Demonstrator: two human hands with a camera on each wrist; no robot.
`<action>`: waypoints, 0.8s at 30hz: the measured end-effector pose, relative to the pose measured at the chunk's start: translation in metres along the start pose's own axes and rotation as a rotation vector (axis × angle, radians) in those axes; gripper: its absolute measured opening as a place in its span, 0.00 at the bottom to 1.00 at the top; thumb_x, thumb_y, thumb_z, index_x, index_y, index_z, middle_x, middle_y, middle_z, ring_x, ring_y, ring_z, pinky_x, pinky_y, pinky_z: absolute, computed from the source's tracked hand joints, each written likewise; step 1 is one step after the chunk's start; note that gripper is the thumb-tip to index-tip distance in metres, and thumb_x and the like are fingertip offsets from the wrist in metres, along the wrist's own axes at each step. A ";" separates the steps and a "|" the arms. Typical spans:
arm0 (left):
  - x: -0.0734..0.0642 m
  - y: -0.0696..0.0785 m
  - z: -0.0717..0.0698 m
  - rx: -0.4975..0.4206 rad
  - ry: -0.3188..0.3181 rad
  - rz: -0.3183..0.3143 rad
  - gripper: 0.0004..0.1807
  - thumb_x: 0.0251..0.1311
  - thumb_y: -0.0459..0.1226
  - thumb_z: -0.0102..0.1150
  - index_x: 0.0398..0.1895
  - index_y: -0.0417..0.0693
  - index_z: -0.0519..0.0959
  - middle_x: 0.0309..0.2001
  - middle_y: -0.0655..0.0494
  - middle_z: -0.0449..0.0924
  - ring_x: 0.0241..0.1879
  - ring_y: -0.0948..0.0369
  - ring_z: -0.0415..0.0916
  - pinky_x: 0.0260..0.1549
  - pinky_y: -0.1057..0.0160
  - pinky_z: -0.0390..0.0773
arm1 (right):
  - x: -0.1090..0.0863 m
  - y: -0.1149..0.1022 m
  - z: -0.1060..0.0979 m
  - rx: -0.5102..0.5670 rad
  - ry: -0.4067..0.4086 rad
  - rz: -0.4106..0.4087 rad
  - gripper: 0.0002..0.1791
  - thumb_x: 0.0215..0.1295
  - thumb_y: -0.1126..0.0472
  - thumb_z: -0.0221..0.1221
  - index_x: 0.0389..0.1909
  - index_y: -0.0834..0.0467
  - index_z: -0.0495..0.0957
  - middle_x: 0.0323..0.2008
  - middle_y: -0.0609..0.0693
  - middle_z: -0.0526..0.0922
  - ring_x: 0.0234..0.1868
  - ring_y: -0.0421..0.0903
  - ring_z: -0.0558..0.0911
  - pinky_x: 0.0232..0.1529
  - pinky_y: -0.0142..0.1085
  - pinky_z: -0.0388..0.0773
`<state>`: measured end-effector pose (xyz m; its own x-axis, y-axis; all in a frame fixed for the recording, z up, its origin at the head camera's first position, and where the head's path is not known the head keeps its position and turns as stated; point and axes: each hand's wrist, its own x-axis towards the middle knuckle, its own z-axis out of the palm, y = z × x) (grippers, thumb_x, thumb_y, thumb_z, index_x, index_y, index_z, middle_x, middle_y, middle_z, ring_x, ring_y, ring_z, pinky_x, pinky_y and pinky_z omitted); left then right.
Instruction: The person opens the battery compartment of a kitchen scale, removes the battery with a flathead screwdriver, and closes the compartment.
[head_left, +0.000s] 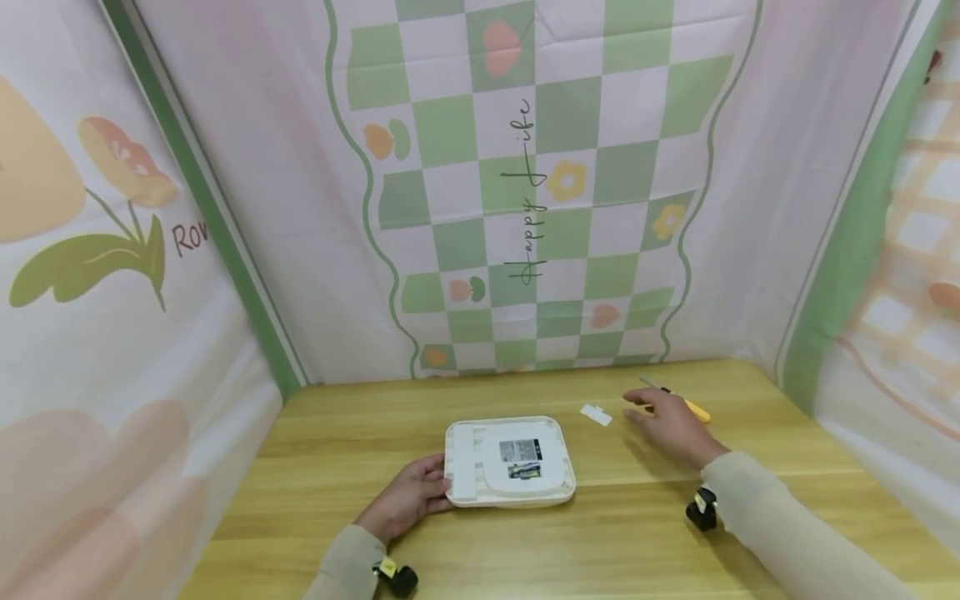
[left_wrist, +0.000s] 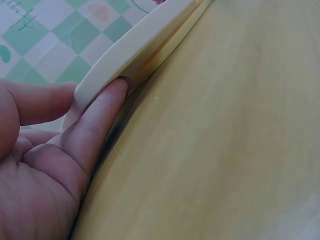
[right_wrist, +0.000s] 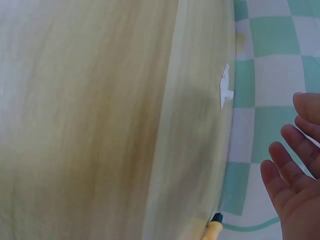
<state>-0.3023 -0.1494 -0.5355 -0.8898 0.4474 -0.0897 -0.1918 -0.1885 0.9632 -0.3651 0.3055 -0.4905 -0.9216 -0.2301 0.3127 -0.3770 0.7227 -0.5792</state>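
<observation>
A white, rounded-square device [head_left: 467,462] lies with its underside up on the table. It bears a printed label [head_left: 520,450], and batteries [head_left: 523,472] show in an uncovered compartment below that. My left hand [head_left: 408,498] grips its left edge, thumb on the rim and a finger [left_wrist: 102,117] tucked beneath, as the left wrist view shows. Over the table to the right hovers my right hand [head_left: 672,429], holding nothing, its fingers [right_wrist: 287,160] loosely extended. A small white battery cover [head_left: 596,414] lies left of that hand. The screwdriver [head_left: 699,412] with a yellow handle is partly hidden behind it.
The wooden table [head_left: 360,417] ends at a checkered cloth backdrop [head_left: 510,208]. Printed cloth walls also stand at left and right. Each wrist carries a small black camera [head_left: 702,510].
</observation>
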 end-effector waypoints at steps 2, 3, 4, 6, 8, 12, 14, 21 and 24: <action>0.001 0.000 0.000 0.003 -0.002 0.004 0.33 0.67 0.24 0.48 0.71 0.24 0.48 0.56 0.35 0.74 0.52 0.47 0.77 0.51 0.51 0.79 | 0.001 -0.005 0.000 -0.013 -0.013 -0.017 0.21 0.70 0.56 0.58 0.58 0.64 0.76 0.55 0.61 0.78 0.54 0.65 0.76 0.53 0.58 0.75; 0.001 -0.001 0.000 0.003 -0.003 0.004 0.33 0.67 0.24 0.48 0.72 0.24 0.48 0.56 0.35 0.74 0.52 0.47 0.77 0.51 0.51 0.79 | 0.001 -0.007 0.000 -0.019 -0.019 -0.024 0.21 0.70 0.56 0.58 0.57 0.64 0.76 0.55 0.61 0.78 0.54 0.65 0.76 0.53 0.57 0.75; 0.001 -0.001 0.000 0.003 -0.006 0.004 0.33 0.67 0.24 0.48 0.71 0.24 0.47 0.57 0.35 0.74 0.52 0.47 0.76 0.51 0.51 0.79 | 0.002 -0.010 0.001 -0.027 -0.023 -0.032 0.21 0.70 0.56 0.59 0.57 0.65 0.77 0.55 0.61 0.78 0.53 0.64 0.76 0.52 0.57 0.76; 0.002 -0.002 0.000 0.000 -0.013 0.007 0.34 0.67 0.24 0.48 0.71 0.24 0.47 0.57 0.34 0.73 0.52 0.47 0.76 0.51 0.51 0.79 | 0.002 -0.014 0.002 -0.042 -0.029 -0.044 0.20 0.69 0.56 0.59 0.56 0.64 0.77 0.54 0.60 0.79 0.52 0.63 0.77 0.52 0.56 0.76; 0.004 -0.004 0.000 -0.006 -0.019 0.005 0.34 0.67 0.24 0.48 0.72 0.24 0.47 0.58 0.34 0.72 0.53 0.47 0.76 0.51 0.51 0.79 | 0.002 -0.018 0.003 -0.049 -0.036 -0.052 0.19 0.69 0.57 0.60 0.55 0.64 0.78 0.53 0.59 0.80 0.52 0.62 0.78 0.51 0.55 0.77; 0.006 -0.007 0.001 -0.007 -0.023 0.009 0.34 0.67 0.24 0.48 0.71 0.24 0.47 0.58 0.33 0.72 0.53 0.47 0.76 0.51 0.51 0.79 | 0.002 -0.022 0.008 -0.046 -0.060 -0.065 0.18 0.68 0.59 0.60 0.54 0.64 0.79 0.52 0.59 0.81 0.50 0.60 0.79 0.51 0.55 0.77; 0.005 -0.007 0.001 -0.002 -0.020 0.010 0.34 0.67 0.24 0.49 0.71 0.24 0.47 0.58 0.33 0.72 0.52 0.47 0.76 0.51 0.51 0.79 | 0.002 -0.022 0.010 -0.046 -0.076 -0.066 0.17 0.67 0.60 0.60 0.53 0.64 0.79 0.51 0.58 0.81 0.50 0.59 0.79 0.50 0.55 0.78; 0.003 -0.008 -0.002 0.001 -0.005 0.003 0.33 0.67 0.24 0.47 0.72 0.24 0.48 0.57 0.34 0.74 0.52 0.47 0.76 0.51 0.51 0.79 | -0.001 -0.032 0.017 -0.055 -0.124 -0.099 0.16 0.68 0.60 0.60 0.53 0.63 0.80 0.50 0.57 0.82 0.49 0.56 0.80 0.49 0.53 0.79; 0.003 -0.005 -0.003 -0.003 -0.002 0.005 0.33 0.67 0.24 0.47 0.72 0.25 0.47 0.57 0.34 0.73 0.53 0.46 0.76 0.51 0.51 0.79 | 0.000 -0.038 0.019 -0.061 -0.134 -0.135 0.15 0.67 0.61 0.60 0.52 0.63 0.80 0.49 0.56 0.82 0.49 0.56 0.80 0.49 0.53 0.79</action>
<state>-0.3049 -0.1498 -0.5415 -0.8901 0.4480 -0.0839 -0.1881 -0.1932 0.9630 -0.3521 0.2655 -0.4824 -0.8688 -0.4090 0.2790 -0.4951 0.7170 -0.4907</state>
